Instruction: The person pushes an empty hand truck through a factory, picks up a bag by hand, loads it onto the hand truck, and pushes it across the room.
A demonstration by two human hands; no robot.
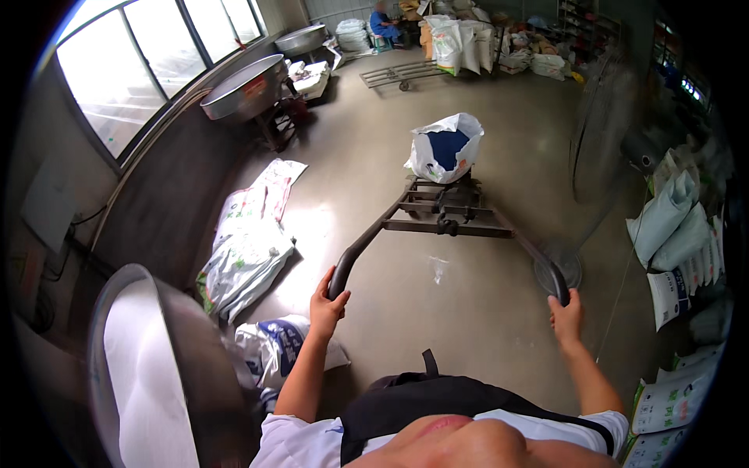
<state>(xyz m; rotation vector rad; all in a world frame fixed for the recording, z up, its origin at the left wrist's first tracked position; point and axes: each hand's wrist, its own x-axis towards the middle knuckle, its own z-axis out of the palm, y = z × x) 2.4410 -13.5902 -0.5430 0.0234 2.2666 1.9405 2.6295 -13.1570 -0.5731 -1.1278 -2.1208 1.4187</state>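
Both my hands are on a dark metal hand truck (449, 228), its two curved handles reaching back toward me. My left hand (328, 310) is wrapped round the grip of the left handle (353, 256). The tip of the right handle (555, 277) sits in my right hand (567, 316), fingers closed about it. At the far end of the truck's frame stands a white sack (431, 162), its mouth open, with dark blue material (448, 148) showing inside. The sack hides the front of the truck.
A large round metal drum (211, 366) is close on my left, with white sacks (253, 242) on the floor beyond it. Stacked sacks (675, 226) and a standing fan (597, 132) line the right. Far ahead are a loaded flat cart (406, 74) and a seated person in blue (382, 25).
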